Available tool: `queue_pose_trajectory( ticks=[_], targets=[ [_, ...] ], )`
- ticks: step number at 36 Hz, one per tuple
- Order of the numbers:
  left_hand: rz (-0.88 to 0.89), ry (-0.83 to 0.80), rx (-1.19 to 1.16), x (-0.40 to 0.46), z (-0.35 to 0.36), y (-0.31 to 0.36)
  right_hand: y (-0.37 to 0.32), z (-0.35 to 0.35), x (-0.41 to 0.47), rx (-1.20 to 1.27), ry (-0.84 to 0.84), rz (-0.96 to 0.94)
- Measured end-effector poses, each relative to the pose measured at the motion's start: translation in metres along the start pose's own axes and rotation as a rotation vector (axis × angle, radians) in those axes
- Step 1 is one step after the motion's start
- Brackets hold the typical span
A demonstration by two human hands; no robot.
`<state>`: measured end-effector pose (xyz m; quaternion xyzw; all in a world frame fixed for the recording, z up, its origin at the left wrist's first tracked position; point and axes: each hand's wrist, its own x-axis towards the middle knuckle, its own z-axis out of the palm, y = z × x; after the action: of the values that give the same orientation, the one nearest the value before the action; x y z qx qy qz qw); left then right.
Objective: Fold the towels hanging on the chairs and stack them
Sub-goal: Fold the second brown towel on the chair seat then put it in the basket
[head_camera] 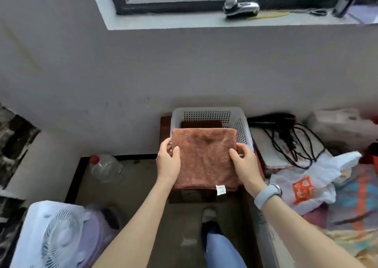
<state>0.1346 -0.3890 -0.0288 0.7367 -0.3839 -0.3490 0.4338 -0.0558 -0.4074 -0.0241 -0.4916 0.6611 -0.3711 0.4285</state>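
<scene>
Folded brown towel (204,157) held flat in the air, just in front of and partly over the near rim of a white perforated basket (239,124). Left hand (168,161) grasping the towel's left edge, thumb on top and fingers curled underneath. Right hand (244,161) grasping the right edge the same way, thumb on top, fingers tucked under. Grey wristband (267,195) on the right wrist.

Inside the basket, a darker brown folded cloth (201,124) lying on the bottom; how many layers cannot be told. Basket resting on a dark wooden stool (164,124) against the wall.

Small white care tag (220,189) hanging from the towel's near edge; print on it too small to read. White plastic bag (306,183) to the right on a patterned bedcover (364,202), bearing an orange printed panel, lettering illegible. Clear plastic bottle (106,168) with a red cap on the floor to the left; contents cannot be told. Black cable (294,145) coiled beside the basket on the right. White fan (55,239) at lower left, under a clear cover. Silver object (240,7) on the windowsill above, unclear what it is.
</scene>
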Motion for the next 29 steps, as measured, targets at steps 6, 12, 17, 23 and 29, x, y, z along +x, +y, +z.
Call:
queue_pose_trajectory(
  ticks=[6,12,17,23,29],
  targets=[
    [-0.100,0.028,0.022,0.094,0.069,0.002,0.009,0.009,0.116,-0.006,-0.063,0.063],
    [-0.154,0.052,0.050,0.147,0.111,-0.023,0.035,0.035,0.182,-0.042,-0.138,0.156],
    [-0.150,0.050,0.146,0.170,0.134,-0.050,0.062,0.051,0.212,-0.052,-0.188,0.241],
    [-0.025,0.036,0.409,0.168,0.141,-0.063,0.077,0.058,0.218,-0.074,-0.213,0.258],
    [0.289,-0.037,0.729,0.168,0.146,-0.068,0.086,0.058,0.213,-0.434,-0.138,0.090]
  ],
)
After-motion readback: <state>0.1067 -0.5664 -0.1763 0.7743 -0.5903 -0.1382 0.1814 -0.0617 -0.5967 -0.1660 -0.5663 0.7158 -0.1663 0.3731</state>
